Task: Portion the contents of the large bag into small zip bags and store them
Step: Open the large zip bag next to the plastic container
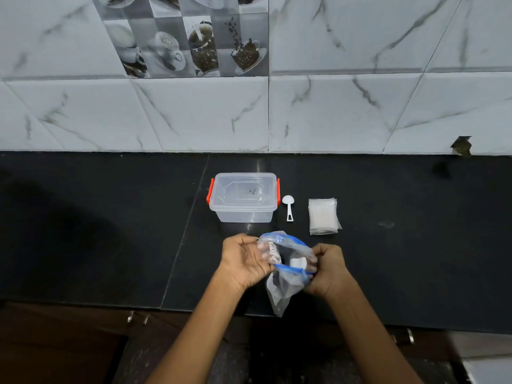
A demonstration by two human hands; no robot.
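one large bag (285, 270) with a blue zip rim, one clear lidded container (243, 198) with two orange latches, one white scoop (288, 207) and one stack of small zip bags (323, 216) are present on the black worktop (110, 231). left hand (245, 261) grips the left side of the bag mouth, fingers curled on the plastic; right hand (329, 268) pinches the right rim. the mouth is held apart; the bag body hangs down past the worktop's near edge. container, scoop and stack stand in a row behind the hands, apart from one another, short of the tiled wall (332, 106)
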